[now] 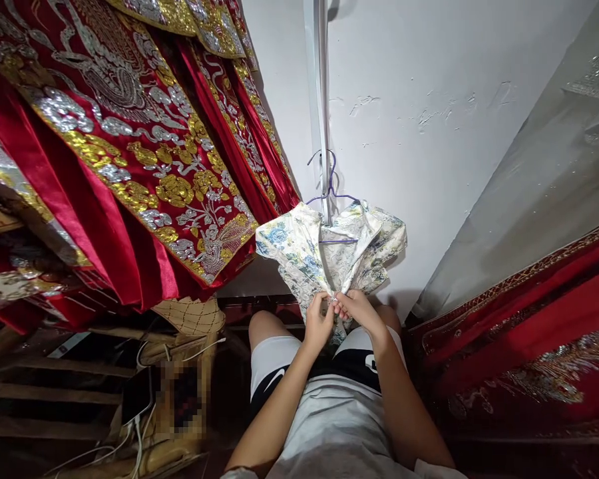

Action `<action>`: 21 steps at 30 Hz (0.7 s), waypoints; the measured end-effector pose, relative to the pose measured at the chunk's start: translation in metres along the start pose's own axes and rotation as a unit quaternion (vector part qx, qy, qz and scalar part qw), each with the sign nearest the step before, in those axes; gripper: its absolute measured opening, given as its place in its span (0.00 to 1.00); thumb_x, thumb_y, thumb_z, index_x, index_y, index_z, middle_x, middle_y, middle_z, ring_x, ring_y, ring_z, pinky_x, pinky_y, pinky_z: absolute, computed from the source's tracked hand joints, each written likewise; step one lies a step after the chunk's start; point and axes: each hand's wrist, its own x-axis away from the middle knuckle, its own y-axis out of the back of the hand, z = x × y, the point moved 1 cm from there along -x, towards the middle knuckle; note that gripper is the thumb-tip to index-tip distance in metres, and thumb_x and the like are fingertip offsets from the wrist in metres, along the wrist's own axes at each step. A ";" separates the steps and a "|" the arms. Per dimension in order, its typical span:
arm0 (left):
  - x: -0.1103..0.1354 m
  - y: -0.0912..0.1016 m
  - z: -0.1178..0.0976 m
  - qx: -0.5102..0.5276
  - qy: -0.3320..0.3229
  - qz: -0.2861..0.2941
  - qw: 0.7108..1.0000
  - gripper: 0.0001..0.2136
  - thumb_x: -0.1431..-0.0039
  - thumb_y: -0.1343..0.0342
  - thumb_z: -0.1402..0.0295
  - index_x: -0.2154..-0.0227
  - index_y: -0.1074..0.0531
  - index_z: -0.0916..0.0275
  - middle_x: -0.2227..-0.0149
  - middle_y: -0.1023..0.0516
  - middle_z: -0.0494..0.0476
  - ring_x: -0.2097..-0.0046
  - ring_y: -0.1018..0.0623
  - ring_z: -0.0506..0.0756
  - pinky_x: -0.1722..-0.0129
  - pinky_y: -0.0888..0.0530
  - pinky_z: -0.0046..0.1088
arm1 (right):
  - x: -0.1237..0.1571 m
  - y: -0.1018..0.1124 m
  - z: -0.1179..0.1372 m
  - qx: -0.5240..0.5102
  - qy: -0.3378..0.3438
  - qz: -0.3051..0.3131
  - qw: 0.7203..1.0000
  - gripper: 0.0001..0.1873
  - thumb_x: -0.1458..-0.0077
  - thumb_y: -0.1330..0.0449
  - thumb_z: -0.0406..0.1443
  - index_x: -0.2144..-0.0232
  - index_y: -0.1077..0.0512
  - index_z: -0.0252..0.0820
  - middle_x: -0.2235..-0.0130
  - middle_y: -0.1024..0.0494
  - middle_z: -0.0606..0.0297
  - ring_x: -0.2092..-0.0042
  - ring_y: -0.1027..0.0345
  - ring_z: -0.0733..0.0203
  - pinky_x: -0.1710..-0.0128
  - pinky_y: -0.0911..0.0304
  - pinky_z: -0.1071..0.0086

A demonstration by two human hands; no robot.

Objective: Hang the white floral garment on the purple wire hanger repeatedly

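A white shirt [299, 243] with blue and yellow flowers hangs on a purple hanger [332, 176] in front of me. Its collar is spread wide, and its front edges meet low down in a V. At that meeting point my left hand [320, 316] pinches the cloth of one front edge. My right hand [355, 307] pinches the other edge, its fingertips touching those of the left. Whatever small fastening may lie between the fingers is hidden by them. The lower part of the shirt falls between my knees.
Red embroidered costumes [172, 189] hang close on the left. A slatted wooden bench [199, 346] below them bears a phone [138, 394] and white cables [138, 439]. A metal pole [322, 86] stands before the white wall [404, 146]. More red beaded cloth [539, 319] lies at right.
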 end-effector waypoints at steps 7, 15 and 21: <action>0.002 -0.006 0.004 0.012 0.006 -0.026 1.000 0.05 0.37 0.44 0.66 0.67 0.25 0.59 0.66 0.24 0.56 0.62 0.23 0.56 0.59 0.27 0.31 | 0.013 0.005 0.004 -0.039 -0.023 0.042 0.998 0.22 0.55 0.30 0.51 0.78 0.28 0.39 0.76 0.26 0.66 0.78 0.38 0.68 0.78 0.43 0.72; 0.009 -0.008 0.011 0.000 -0.003 0.008 1.000 0.07 0.36 0.44 0.65 0.70 0.27 0.59 0.68 0.26 0.55 0.65 0.26 0.56 0.63 0.29 0.30 | -0.008 0.008 0.055 -0.108 0.138 -0.084 0.981 0.22 0.56 0.29 0.52 0.79 0.29 0.41 0.79 0.29 0.68 0.79 0.42 0.69 0.80 0.48 0.72; 0.005 0.003 0.027 -0.026 -0.024 0.043 0.998 0.09 0.37 0.44 0.64 0.72 0.28 0.59 0.70 0.28 0.55 0.66 0.27 0.56 0.64 0.31 0.31 | -0.041 0.010 0.155 -0.110 0.239 -0.081 0.961 0.16 0.50 0.29 0.44 0.74 0.26 0.38 0.76 0.26 0.66 0.78 0.38 0.71 0.81 0.47 0.75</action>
